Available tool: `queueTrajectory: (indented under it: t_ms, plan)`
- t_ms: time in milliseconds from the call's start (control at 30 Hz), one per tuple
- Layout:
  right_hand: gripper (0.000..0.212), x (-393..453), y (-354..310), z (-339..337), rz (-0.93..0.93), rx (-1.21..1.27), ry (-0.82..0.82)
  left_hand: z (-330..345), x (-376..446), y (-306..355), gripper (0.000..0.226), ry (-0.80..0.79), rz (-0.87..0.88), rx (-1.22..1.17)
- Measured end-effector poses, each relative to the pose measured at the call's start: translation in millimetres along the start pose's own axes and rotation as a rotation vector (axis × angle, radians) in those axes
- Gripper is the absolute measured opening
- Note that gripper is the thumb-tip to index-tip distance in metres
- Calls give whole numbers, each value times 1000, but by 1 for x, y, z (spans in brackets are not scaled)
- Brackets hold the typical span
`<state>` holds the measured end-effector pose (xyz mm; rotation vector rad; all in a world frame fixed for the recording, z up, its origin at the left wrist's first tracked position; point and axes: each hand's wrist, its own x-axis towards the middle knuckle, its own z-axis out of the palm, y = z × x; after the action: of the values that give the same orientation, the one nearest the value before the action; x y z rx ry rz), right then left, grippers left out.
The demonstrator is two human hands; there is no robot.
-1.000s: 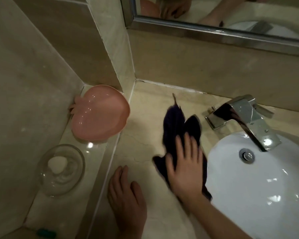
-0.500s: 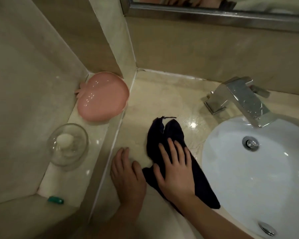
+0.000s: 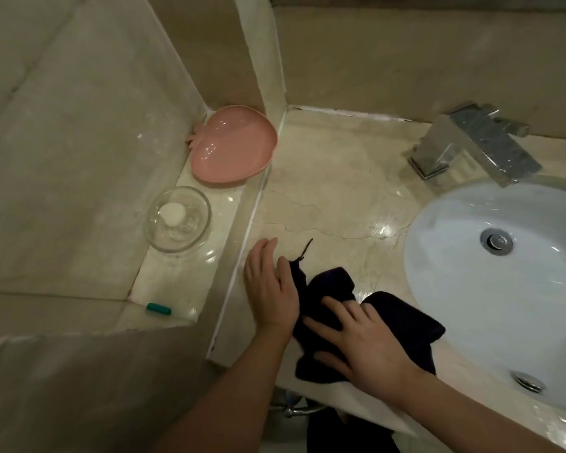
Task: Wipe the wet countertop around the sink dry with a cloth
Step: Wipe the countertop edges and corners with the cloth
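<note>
Dark, crumpled wiping cloth bunched at the near edge of the pale marble counter, just left of the white oval sink, pressed flat under the right hand, fingers spread and straight. Left hand flat beside it, fingers together, touching the cloth's edge. Likely slips: dragging the cloth off the front lip, or leaving the glistening wet patch near the chrome faucet unwiped.
</note>
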<state>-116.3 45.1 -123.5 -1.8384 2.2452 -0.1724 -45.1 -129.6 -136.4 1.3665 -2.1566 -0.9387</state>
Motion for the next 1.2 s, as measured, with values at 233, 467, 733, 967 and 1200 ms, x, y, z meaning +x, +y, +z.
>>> queueTrajectory:
  t_ms: [233,467,733,967,1200]
  plan:
    - [63,39,-14,12,-284,-15,-45,-45,-60,-47,45,-31,11,5]
    - [66,107,-69,26,54,8,49,-46,-71,-62,47,89,17,-67]
    - [64,196,-39,11,443,67,190,-42,-73,-66,48,162,49,-101]
    - [71,134,-98,27,346,77,137,-63,-82,-56,44,204,10,-253]
    - [77,92,-167,54,344,11,30,-104,-128,-76,36,65,-59,-131]
